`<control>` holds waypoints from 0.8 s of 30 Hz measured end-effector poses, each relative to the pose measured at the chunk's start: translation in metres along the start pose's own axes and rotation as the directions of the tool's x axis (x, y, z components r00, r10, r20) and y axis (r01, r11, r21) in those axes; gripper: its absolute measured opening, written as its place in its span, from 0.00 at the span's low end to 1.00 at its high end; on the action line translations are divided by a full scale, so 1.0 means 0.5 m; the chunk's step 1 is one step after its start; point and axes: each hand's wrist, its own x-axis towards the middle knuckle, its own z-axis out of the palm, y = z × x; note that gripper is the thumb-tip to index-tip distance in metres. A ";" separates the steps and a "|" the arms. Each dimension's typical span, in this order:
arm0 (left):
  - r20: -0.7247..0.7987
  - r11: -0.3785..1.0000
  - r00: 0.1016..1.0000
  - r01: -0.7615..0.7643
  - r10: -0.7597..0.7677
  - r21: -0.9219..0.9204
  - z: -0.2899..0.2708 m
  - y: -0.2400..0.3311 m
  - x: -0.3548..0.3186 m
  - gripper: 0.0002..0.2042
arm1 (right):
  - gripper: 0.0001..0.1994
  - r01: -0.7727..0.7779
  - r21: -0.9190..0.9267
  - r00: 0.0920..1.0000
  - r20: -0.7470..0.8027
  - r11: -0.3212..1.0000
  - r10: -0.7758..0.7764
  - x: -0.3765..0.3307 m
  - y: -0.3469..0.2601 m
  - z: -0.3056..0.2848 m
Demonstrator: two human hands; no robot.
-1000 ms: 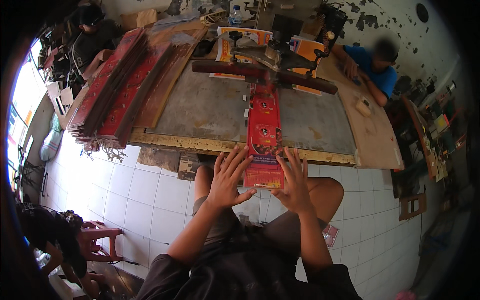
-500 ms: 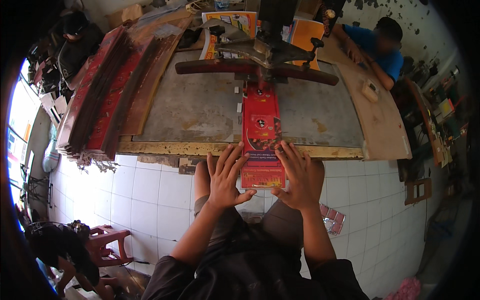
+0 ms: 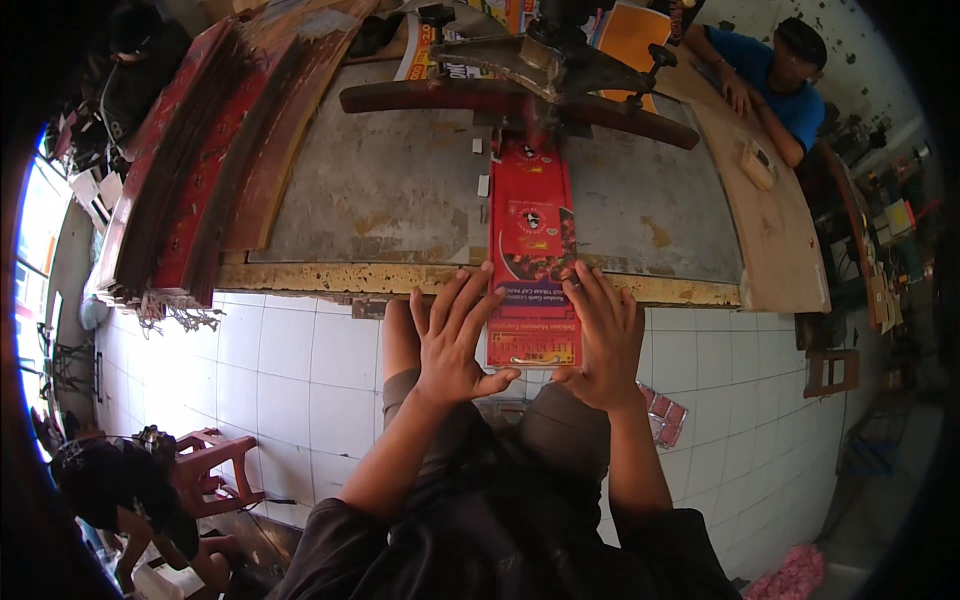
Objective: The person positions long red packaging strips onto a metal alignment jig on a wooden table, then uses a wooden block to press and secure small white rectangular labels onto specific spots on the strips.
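Note:
A long red printed strip [image 3: 531,241], perhaps a stack of them, lies on the grey metal-topped table. Its far end is under the dark screw press [image 3: 520,65], and its near end juts past the table's front edge toward my lap. My left hand [image 3: 458,335] rests along the strip's left edge, fingers stretched and thumb pointing in at the near end. Mirroring it, my right hand [image 3: 603,338] lies along the right edge with fingers extended. Both hands are open, touching the sides rather than wrapped round them. A shiny curved bit shows on the strip's near end.
Stacks of red strips [image 3: 150,190] fill the table's left side. Two small white blocks [image 3: 483,186] sit left of the strip. A person in blue [image 3: 780,90] leans at the far right; others are at far left and lower left, near a red stool [image 3: 215,470].
My view has shifted a little, so the table and press appear slightly moved. Both hands keep the same place along the strip. The person at the far right has raised their head.

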 end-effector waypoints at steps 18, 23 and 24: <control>0.011 1.000 1.000 -0.016 0.016 0.020 0.000 0.001 0.005 0.49 | 0.53 0.012 0.046 0.999 -0.035 0.999 -0.010 -0.005 0.008 0.001; 0.031 1.000 1.000 0.001 -0.002 0.029 -0.006 0.009 0.008 0.49 | 0.52 0.000 0.062 1.000 -0.019 0.998 0.001 -0.005 0.006 -0.006; 0.036 0.999 0.999 0.005 -0.006 0.035 -0.006 0.009 0.008 0.49 | 0.52 0.001 0.068 1.000 -0.023 0.998 0.000 -0.006 0.007 -0.005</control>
